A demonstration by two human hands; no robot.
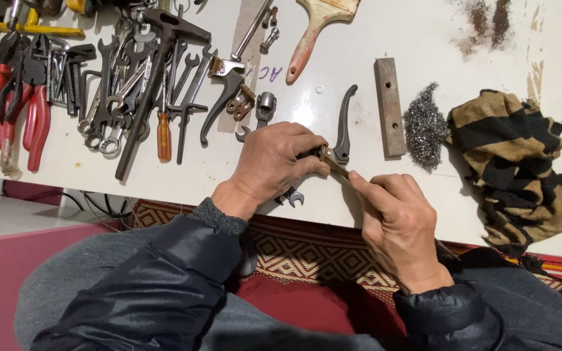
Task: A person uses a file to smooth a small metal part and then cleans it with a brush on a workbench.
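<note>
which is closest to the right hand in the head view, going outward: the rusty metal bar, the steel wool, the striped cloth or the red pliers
From the right hand:
1. Rusty metal bar, just above the hand, past the fingertips.
2. Steel wool, beside the bar, up and to the right; nearly as close as the bar.
3. Striped cloth, at the table's right end.
4. Red pliers, far left, beyond the left hand.

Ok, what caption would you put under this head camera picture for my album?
Two hands, left hand and right hand, grip a small brass-tipped tool beside a dark lever on a white table crowded with wrenches.
</note>
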